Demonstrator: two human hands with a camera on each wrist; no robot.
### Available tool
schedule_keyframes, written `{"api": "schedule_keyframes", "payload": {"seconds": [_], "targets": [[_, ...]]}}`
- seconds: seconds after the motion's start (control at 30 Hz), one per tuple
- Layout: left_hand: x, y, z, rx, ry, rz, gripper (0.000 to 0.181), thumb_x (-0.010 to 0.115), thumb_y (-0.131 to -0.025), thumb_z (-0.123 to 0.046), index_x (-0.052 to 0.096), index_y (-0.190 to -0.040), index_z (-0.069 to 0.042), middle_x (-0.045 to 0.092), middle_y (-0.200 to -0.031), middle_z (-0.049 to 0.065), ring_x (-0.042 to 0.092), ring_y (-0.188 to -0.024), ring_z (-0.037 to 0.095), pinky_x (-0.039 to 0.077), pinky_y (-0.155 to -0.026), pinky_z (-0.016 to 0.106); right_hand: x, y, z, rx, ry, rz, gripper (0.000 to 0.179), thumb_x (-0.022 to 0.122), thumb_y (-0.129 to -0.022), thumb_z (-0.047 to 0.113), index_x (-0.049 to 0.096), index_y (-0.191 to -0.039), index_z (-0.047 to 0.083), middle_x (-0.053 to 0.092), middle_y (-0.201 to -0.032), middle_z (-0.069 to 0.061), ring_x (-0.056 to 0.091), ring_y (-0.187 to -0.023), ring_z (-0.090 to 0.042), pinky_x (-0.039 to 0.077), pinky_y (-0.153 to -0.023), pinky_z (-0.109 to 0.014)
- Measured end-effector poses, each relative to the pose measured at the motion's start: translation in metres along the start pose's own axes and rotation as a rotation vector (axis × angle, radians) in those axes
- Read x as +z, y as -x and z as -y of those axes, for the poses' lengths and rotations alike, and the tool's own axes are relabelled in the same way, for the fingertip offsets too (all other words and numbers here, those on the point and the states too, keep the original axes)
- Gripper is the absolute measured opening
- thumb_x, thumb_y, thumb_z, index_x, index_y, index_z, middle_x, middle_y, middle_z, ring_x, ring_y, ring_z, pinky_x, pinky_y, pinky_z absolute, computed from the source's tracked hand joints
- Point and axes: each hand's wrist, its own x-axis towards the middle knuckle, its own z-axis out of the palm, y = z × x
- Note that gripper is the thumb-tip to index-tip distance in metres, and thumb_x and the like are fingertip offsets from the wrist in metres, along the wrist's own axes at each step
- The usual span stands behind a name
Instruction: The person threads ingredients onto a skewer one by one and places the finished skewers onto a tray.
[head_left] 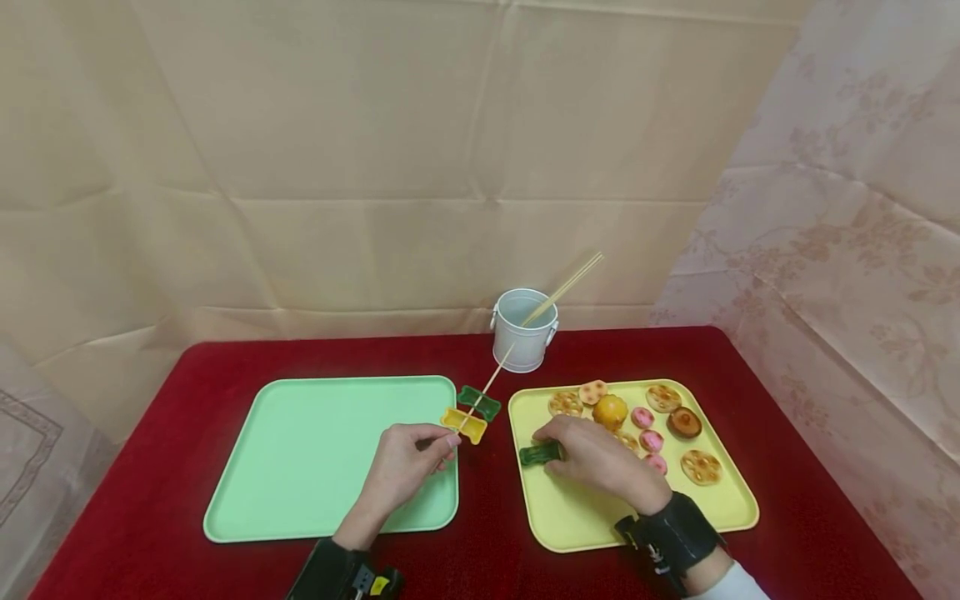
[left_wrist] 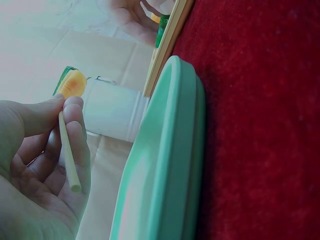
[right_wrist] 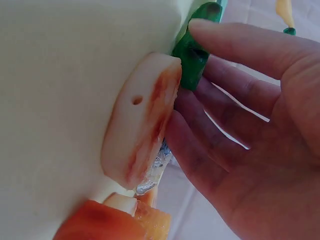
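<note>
My left hand pinches a thin wooden skewer near its lower end, over the right edge of the green tray. Threaded on the skewer are a yellow pepper-like piece close to the fingers and a green one beyond it. The left wrist view shows the skewer's blunt end jutting out below thumb and forefinger. Above the yellow tray, my right hand pinches another green pepper-like piece between thumb and fingers. Beside those fingers, a pale, brown-streaked slice with a small hole appears in the right wrist view.
The pale green tray lies left, the yellow tray right, on a red cloth. Behind them stands a white bucket with several skewers. Toy food includes a mushroom, pink rounds and browned slices.
</note>
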Motion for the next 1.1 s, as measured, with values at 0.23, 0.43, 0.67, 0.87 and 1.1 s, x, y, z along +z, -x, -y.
{"api": "schedule_keyframes", "payload": {"seconds": [0.23, 0.43, 0.67, 0.87, 1.1], "targets": [[-0.001, 0.002, -0.001, 0.009, -0.003, -0.004, 0.011, 0.077, -0.094, -0.012, 0.081, -0.093, -0.001, 0.071, -0.072, 0.007, 0.065, -0.061, 0.014, 0.044, -0.054, 0.021, 0.000, -0.001, 0.003, 0.026, 0.001, -0.025, 0.029, 0.083, -0.084, 0.007, 0.075, -0.111, 0.007, 0.074, -0.107, -0.003, 0.069, -0.103, -0.025, 0.055, -0.091, -0.043], [-0.001, 0.002, -0.001, 0.009, 0.009, -0.002, 0.012, 0.077, -0.094, -0.013, 0.081, -0.093, -0.001, 0.071, -0.072, 0.005, 0.065, -0.062, 0.013, 0.045, -0.055, 0.021, -0.009, -0.004, 0.006, 0.108, -0.029, -0.072, 0.033, 0.082, -0.085, 0.007, 0.074, -0.117, 0.007, 0.073, -0.109, -0.004, 0.069, -0.098, -0.022, 0.055, -0.087, -0.043], [-0.003, 0.002, -0.002, 0.009, 0.024, -0.004, 0.012, 0.077, -0.094, -0.012, 0.080, -0.094, 0.000, 0.072, -0.073, 0.008, 0.066, -0.062, 0.016, 0.045, -0.055, 0.021, -0.022, -0.015, 0.006, 0.210, -0.193, -0.189, 0.037, 0.082, -0.088, 0.009, 0.070, -0.122, 0.005, 0.071, -0.108, -0.008, 0.069, -0.082, -0.015, 0.056, -0.073, -0.033], [-0.005, 0.002, -0.003, 0.008, 0.025, -0.002, 0.013, 0.077, -0.094, -0.013, 0.080, -0.095, 0.001, 0.072, -0.074, 0.010, 0.066, -0.062, 0.015, 0.046, -0.055, 0.021, -0.029, -0.030, 0.010, 0.318, -0.430, -0.265, 0.037, 0.081, -0.091, 0.014, 0.066, -0.124, 0.005, 0.070, -0.113, -0.011, 0.068, -0.088, -0.021, 0.056, -0.072, -0.030], [-0.007, 0.001, -0.003, 0.005, 0.026, -0.011, 0.013, 0.077, -0.094, -0.013, 0.081, -0.094, 0.000, 0.072, -0.074, 0.010, 0.066, -0.062, 0.015, 0.046, -0.054, 0.022, -0.034, -0.045, 0.014, 0.403, -0.598, -0.387, 0.038, 0.079, -0.094, 0.024, 0.066, -0.125, 0.006, 0.069, -0.111, -0.013, 0.062, -0.092, -0.027, 0.053, -0.072, -0.029]]}}
